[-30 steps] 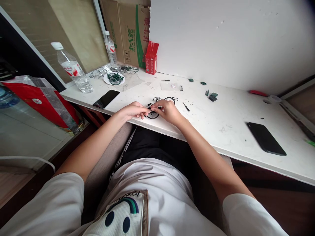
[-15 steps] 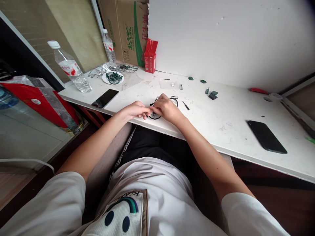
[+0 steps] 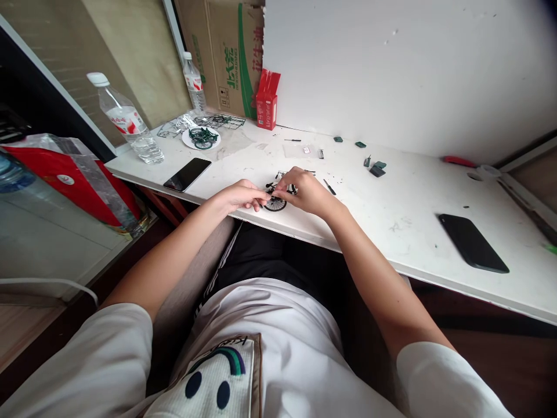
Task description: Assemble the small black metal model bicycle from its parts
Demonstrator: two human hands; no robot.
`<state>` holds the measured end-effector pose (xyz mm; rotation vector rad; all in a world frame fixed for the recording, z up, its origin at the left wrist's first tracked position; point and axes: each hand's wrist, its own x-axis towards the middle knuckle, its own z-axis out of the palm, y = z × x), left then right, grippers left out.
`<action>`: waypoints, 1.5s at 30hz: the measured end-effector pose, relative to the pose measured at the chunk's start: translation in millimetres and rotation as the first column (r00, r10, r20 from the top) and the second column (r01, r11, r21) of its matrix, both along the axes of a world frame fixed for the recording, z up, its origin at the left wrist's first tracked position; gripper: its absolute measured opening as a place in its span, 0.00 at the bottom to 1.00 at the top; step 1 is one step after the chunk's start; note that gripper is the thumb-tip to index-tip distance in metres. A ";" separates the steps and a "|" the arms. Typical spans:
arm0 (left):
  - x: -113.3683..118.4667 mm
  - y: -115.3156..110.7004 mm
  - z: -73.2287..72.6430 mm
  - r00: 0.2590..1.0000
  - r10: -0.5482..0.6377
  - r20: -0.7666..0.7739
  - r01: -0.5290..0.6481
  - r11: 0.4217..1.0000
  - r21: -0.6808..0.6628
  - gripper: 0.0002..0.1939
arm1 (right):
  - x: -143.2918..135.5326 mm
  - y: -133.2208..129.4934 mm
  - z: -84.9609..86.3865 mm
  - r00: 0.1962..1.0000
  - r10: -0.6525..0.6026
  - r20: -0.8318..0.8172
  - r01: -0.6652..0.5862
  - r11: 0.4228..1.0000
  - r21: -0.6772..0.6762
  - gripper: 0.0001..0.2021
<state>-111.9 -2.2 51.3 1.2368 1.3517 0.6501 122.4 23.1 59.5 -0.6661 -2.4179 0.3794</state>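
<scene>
A small black model bicycle [image 3: 275, 205] lies near the front edge of the white table, one spoked wheel showing and part of its frame behind my fingers. My left hand [image 3: 244, 195] holds it from the left, with thumb and forefinger closed at the part above the wheel. From the other side my right hand [image 3: 308, 190] reaches over the bicycle, thumb and fingertips drawn together on its frame. Whether a smaller part sits between those fingertips is hidden. A small dark screwdriver [image 3: 329, 187] lies just right of my right hand.
A phone [image 3: 188, 175] lies to the left, another dark phone [image 3: 473, 242] to the right. Two water bottles [image 3: 130, 122], a white plate [image 3: 186, 140] of green parts and a red box [image 3: 267, 107] stand behind. Dark green pieces [image 3: 378, 169] are scattered toward the wall.
My right hand has shifted slightly right and its fingers have lifted a little, uncovering more of the bicycle's middle. My left hand has stayed in place.
</scene>
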 end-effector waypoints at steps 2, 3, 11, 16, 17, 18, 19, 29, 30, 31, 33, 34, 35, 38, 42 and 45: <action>-0.3 0.3 -0.8 1.000 -0.001 0.001 0.001 1.000 -0.002 0.12 | -1.6 -0.5 -1.1 0.999 -0.015 0.029 0.014 1.000 0.017 0.10; -0.4 0.3 -1.0 1.000 -0.002 0.001 0.002 1.000 -0.001 0.12 | -3.5 -1.0 -2.3 0.998 -0.036 0.049 0.034 0.999 0.034 0.09; 2.4 -3.2 2.5 1.000 0.000 -0.014 0.000 1.000 0.019 0.12 | -21.6 -4.5 -16.9 0.957 -0.197 0.213 0.149 0.964 0.222 0.27; 2.0 -2.6 2.3 1.000 0.004 0.007 -0.004 1.000 0.007 0.11 | -11.7 -4.0 -9.4 0.972 -0.181 0.152 0.158 0.976 0.150 0.28; 1.5 -2.1 1.9 1.000 0.000 0.008 0.000 1.000 0.005 0.12 | -8.6 -3.6 -7.0 0.982 -0.145 0.120 0.133 0.985 0.109 0.26; 1.1 -1.7 1.6 1.000 -0.004 0.006 0.004 1.000 0.003 0.12 | -6.0 -3.2 -4.9 0.991 -0.106 0.086 0.100 0.992 0.071 0.25; 0.8 -1.4 1.3 1.000 -0.006 0.003 0.006 1.000 0.002 0.13 | -4.1 -2.7 -3.5 0.996 -0.069 0.057 0.066 0.997 0.041 0.22; 1.9 -3.2 1.7 1.000 -0.017 -0.015 0.017 1.000 0.022 0.12 | -19.1 -2.6 -17.1 0.984 -0.117 0.134 0.097 0.985 0.146 0.28; 2.2 -3.4 1.9 1.000 -0.016 -0.020 0.016 1.000 0.024 0.12 | -21.0 -3.1 -18.6 0.979 -0.137 0.152 0.111 0.980 0.168 0.30; 2.5 -3.6 2.3 1.000 -0.014 -0.025 0.014 1.000 0.025 0.11 | -22.3 -3.8 -19.7 0.974 -0.159 0.164 0.128 0.974 0.185 0.31; 2.9 -4.2 3.1 1.000 -0.006 -0.027 0.007 1.000 0.029 0.11 | -23.1 -5.2 -19.9 0.965 -0.194 0.175 0.158 0.966 0.203 0.34; 2.9 -4.4 3.4 1.000 -0.003 -0.024 0.004 0.999 0.031 0.10 | -22.3 -5.8 -19.0 0.964 -0.200 0.178 0.163 0.966 0.200 0.35; 2.9 -4.5 3.7 1.000 -0.003 -0.019 0.003 0.999 0.032 0.10 | -20.9 -6.3 -17.6 0.964 -0.197 0.176 0.163 0.968 0.191 0.35; 2.6 -4.6 4.1 1.000 -0.011 -0.008 0.011 1.000 0.030 0.12 | -13.7 -5.8 -11.8 0.980 -0.161 0.121 0.146 0.981 0.126 0.37; 2.2 -4.3 3.5 1.000 -0.004 -0.009 0.004 1.000 0.027 0.12 | -4.6 -0.9 -7.2 1.000 -0.011 0.001 0.011 1.000 0.002 0.33; 2.2 -4.5 2.7 1.000 0.003 -0.017 -0.003 1.000 0.026 0.12 | -2.6 2.6 -8.6 0.997 0.061 -0.037 -0.064 0.996 -0.063 0.32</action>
